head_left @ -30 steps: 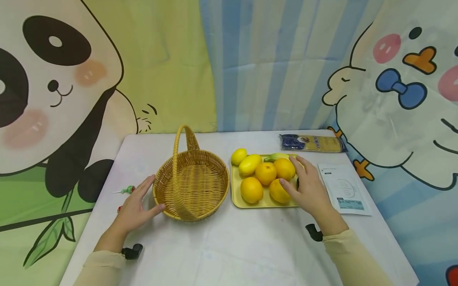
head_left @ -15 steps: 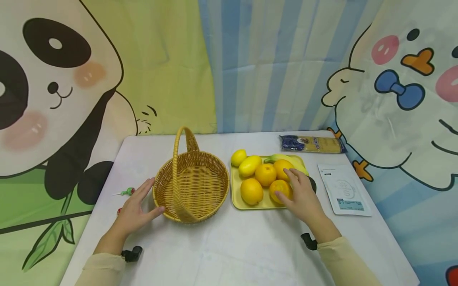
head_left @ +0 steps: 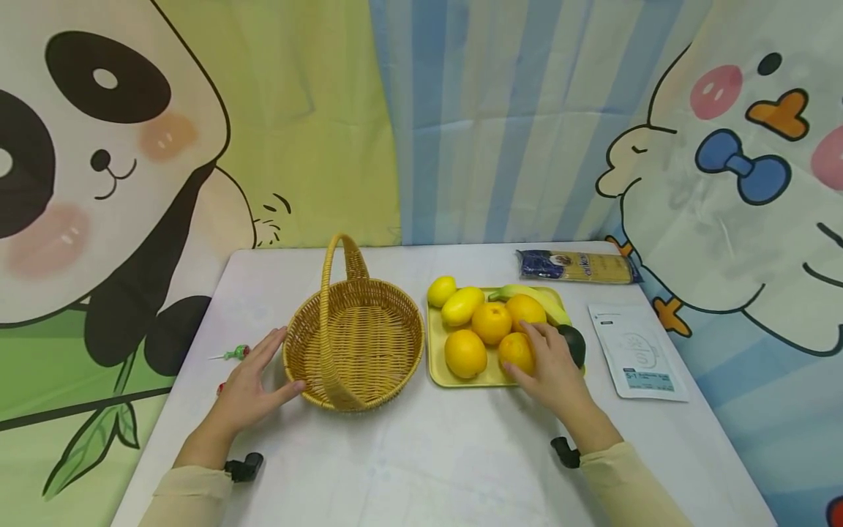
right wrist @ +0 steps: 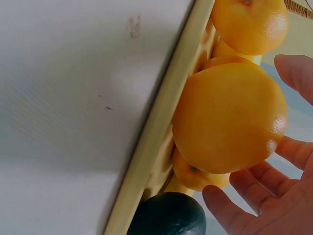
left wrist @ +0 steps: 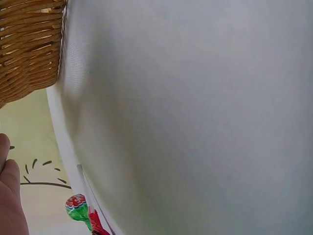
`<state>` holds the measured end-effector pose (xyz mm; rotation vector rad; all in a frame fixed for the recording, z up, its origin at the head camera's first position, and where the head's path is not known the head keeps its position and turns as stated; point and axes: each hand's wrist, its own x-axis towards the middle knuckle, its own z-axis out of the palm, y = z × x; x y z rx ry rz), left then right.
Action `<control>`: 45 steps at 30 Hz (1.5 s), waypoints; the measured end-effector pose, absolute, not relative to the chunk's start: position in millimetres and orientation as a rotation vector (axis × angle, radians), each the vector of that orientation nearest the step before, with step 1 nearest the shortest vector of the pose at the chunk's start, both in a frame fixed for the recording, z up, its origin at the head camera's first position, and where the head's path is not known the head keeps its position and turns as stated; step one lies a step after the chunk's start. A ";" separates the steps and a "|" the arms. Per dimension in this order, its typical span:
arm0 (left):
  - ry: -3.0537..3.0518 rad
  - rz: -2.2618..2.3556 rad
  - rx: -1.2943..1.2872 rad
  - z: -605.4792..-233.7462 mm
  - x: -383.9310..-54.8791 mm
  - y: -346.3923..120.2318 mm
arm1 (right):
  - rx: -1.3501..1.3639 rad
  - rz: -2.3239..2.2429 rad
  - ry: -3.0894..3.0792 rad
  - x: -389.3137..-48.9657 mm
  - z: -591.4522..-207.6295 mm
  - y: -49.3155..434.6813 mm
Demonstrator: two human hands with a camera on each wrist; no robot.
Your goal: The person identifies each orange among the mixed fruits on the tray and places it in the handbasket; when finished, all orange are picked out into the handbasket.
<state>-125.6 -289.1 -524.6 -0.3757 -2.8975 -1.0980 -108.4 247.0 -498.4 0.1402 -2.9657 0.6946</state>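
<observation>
My right hand [head_left: 552,373] hangs over the front right of the yellow tray [head_left: 492,375], its fingers beside the front right orange [head_left: 516,354]. In the right wrist view that orange [right wrist: 227,117] sits between the spread thumb and fingers, with a gap at the thumb. Three more oranges lie close by, among them the front left orange [head_left: 465,353]. A dark green avocado [head_left: 574,345] is at the tray's right edge. My left hand [head_left: 246,395], fingers extended, lies along the left side of the wicker basket [head_left: 369,344], which holds nothing.
Two yellow lemon-like fruits [head_left: 462,306] and a banana [head_left: 546,303] lie at the tray's back. Behind it is a spaghetti packet [head_left: 579,266]; a white pouch [head_left: 637,353] is on the right. Wrapped lollipops [head_left: 235,352] lie left of the left hand. The basket's tall handle arches upward.
My right hand has moved left and lower over the tray to the front right orange, uncovering the avocado and banana. The left hand has stayed by the basket.
</observation>
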 end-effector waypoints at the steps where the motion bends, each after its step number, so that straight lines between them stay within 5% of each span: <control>1: -2.897 -1.096 -0.376 -524.6 -125.9 -289.0 | 0.145 0.693 -2.961 -108.3 -499.2 246.9; 45: -2.933 -1.080 -0.341 -523.3 -124.4 -289.2 | 0.107 0.848 -2.966 -100.7 -504.7 251.1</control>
